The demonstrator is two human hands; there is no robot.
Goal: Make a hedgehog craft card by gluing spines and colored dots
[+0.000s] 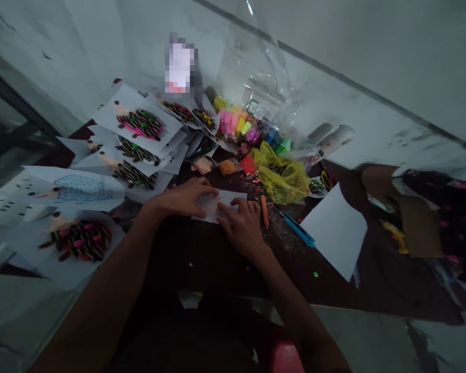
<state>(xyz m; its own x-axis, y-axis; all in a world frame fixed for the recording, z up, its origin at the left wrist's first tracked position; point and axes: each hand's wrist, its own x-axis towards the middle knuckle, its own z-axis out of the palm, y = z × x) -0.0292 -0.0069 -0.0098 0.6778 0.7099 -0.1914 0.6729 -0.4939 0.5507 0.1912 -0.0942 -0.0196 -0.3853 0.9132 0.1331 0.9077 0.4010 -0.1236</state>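
A small white sheet of paper (230,196) lies on the dark table between both hands, with a faint peach-coloured shape on it. My left hand (186,198) rests on the sheet's left side, thumb and fingers apart. From the right, my right hand (244,223) touches the middle of the sheet, its index finger and thumb spread over the peach shape. Just beyond the hands lie bags of peach (204,165), orange (228,167) and red (248,166) clay. An orange stick (264,211) and a blue-handled cutter (299,230) are right of my right hand.
Papers with seed-covered hedgehogs (140,124) are piled at the left. Colourful clay packs (236,122) and a yellow plastic bag (281,178) sit near the wall. Blank white paper (336,230) and brown cardboard (421,223) lie at the right. A blurred bright screen (179,65) stands behind.
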